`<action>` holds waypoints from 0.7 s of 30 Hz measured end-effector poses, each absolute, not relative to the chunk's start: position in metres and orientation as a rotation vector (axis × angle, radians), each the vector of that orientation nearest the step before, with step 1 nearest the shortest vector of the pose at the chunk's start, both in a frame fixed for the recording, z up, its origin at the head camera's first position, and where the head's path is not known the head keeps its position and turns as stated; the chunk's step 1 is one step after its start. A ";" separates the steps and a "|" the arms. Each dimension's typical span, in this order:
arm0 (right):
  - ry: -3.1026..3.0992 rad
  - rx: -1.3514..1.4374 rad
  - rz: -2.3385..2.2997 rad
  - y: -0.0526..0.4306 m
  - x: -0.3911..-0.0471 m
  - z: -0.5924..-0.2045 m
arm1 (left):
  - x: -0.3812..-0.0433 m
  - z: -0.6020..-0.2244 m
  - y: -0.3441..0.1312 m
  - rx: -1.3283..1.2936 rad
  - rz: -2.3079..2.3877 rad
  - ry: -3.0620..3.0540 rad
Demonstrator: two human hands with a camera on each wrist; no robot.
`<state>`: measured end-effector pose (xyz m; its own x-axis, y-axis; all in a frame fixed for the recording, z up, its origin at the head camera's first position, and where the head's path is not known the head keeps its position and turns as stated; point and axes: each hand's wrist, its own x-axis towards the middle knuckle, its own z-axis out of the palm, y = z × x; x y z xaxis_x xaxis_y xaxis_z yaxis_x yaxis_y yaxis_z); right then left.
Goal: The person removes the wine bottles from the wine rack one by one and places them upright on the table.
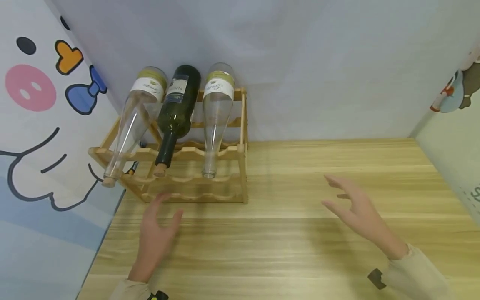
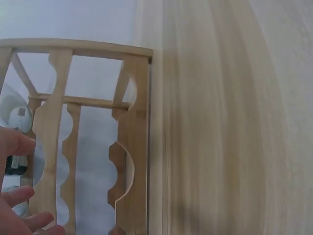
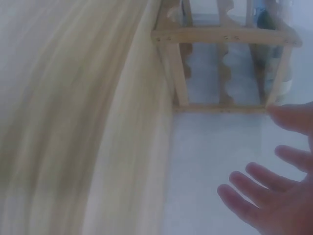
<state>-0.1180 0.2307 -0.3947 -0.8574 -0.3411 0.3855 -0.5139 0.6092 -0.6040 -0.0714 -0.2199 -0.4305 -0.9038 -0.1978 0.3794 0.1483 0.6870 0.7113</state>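
Note:
My left hand point(image 1: 155, 237) hovers just in front of the wooden wine rack point(image 1: 243, 166), fingers spread and holding nothing. Over to the right, my right hand point(image 1: 354, 208) is above the wooden table, its fingers parted around bare air. Three bottles lie tilted on the rack's top tier, necks toward me. A clear bottle with a cork point(image 1: 129, 121) is on the left. The dark green wine bottle point(image 1: 174, 116), also corked, lies in the middle. On the right is a clear bottle without a visible cork point(image 1: 215, 125).
The wood-grain table point(image 1: 277, 250) spreads to the right of the rack and in front of it. A pale wall point(image 1: 322, 75) stands behind. At the left, a cartoon-printed panel point(image 1: 33, 141) borders the table; another printed panel point(image 1: 450, 146) stands at the right.

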 end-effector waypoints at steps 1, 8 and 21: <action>-2.603 0.703 1.109 0.228 -0.118 -0.393 | -0.071 -0.429 -0.221 0.059 -1.127 -2.443; -2.599 0.738 1.238 0.214 -0.120 -0.380 | -0.083 -0.462 -0.251 0.139 -1.254 -2.316; -2.516 0.784 1.359 0.193 -0.130 -0.371 | -0.093 -0.443 -0.261 0.174 -1.660 -1.908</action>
<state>-0.1300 0.1925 -0.3714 -0.8455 -0.3650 0.3898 -0.5261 0.4444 -0.7250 -0.0927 -0.2612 -0.4433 -0.8130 -0.4673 0.3474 0.2793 0.2105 0.9368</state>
